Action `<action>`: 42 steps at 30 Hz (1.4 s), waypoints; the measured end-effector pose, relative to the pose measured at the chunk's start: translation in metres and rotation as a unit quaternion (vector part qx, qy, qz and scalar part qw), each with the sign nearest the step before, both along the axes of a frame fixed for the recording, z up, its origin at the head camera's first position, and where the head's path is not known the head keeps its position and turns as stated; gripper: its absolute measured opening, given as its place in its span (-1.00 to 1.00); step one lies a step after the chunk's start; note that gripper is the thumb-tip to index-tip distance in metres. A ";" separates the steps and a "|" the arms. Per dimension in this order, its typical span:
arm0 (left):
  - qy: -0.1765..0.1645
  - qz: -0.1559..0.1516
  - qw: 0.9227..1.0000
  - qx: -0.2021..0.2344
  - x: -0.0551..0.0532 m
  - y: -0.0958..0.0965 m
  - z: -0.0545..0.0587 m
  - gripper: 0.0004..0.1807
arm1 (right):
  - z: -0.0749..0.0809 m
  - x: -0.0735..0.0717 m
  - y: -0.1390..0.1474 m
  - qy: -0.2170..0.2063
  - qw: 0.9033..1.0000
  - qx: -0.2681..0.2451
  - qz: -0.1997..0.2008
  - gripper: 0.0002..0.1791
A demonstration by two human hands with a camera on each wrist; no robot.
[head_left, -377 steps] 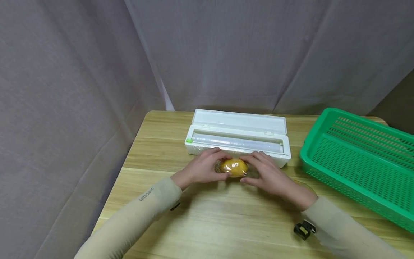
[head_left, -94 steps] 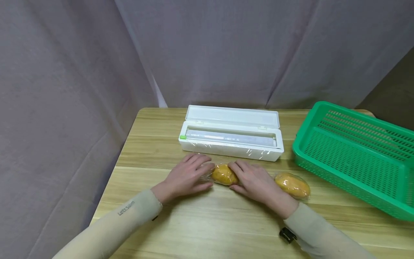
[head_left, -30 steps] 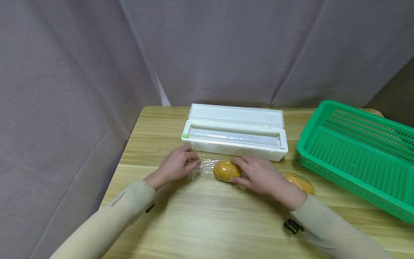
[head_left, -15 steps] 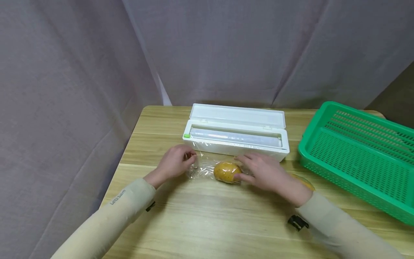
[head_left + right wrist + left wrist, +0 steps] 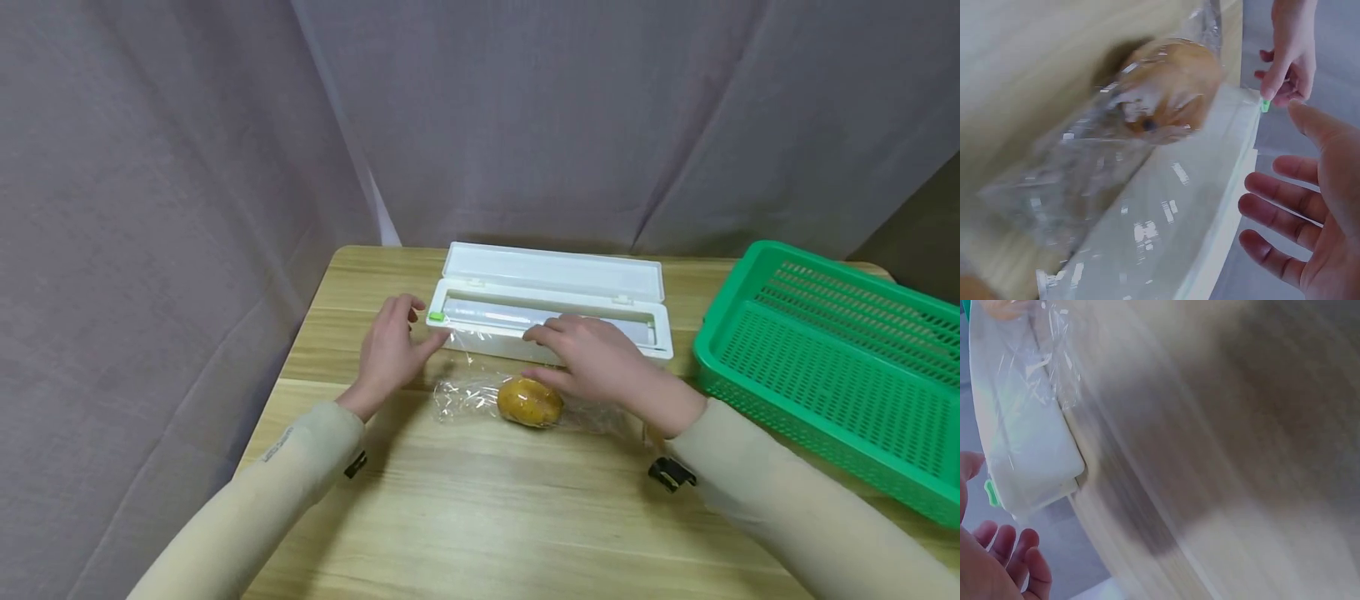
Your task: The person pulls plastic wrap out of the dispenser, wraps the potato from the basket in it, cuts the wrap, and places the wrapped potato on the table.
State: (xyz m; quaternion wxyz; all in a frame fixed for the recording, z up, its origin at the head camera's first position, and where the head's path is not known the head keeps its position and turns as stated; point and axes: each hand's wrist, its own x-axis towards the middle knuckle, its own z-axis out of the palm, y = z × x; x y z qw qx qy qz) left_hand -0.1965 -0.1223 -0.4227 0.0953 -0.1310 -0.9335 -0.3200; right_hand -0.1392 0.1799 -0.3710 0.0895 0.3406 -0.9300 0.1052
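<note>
A yellow mango (image 5: 529, 402) lies on the table under clear cling film (image 5: 468, 396), which spreads to both sides of it and runs up to the box. Just behind stands a white cling film box (image 5: 487, 341), lid raised, the film roll (image 5: 491, 313) inside. My left hand (image 5: 390, 346) is at the box's left end, its thumb close to the green slider (image 5: 437, 317); contact is unclear. Over the box's front edge hovers my right hand (image 5: 596, 358), fingers spread and holding nothing in the right wrist view, its thumb above the mango.
A green plastic basket (image 5: 750, 392) stands at the right. Part of another yellow-orange item (image 5: 972, 289) shows at the lower left corner of the right wrist view; my forearm hides it in the head view. Grey curtains (image 5: 525, 125) hang behind the wooden table (image 5: 480, 517).
Earlier both hands were pressing the film around the mango. Since half a second ago, my left hand has left the film's end for the box's left end, and my right has lifted toward the box.
</note>
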 end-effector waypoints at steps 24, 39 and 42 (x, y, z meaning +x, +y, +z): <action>0.016 -0.068 0.997 -0.013 -0.023 -0.006 -0.012 -0.28 | 0.006 -0.079 -0.090 -0.008 0.997 0.037 0.073 -0.72; 0.034 -0.084 0.995 0.032 -0.030 -0.009 -0.024 -0.34 | -0.002 -0.102 -0.121 -0.018 0.997 0.054 0.060 -0.88; 0.034 -0.080 0.996 0.033 -0.030 -0.010 -0.024 -0.37 | -0.002 -0.104 -0.126 -0.016 0.997 0.059 0.052 -0.90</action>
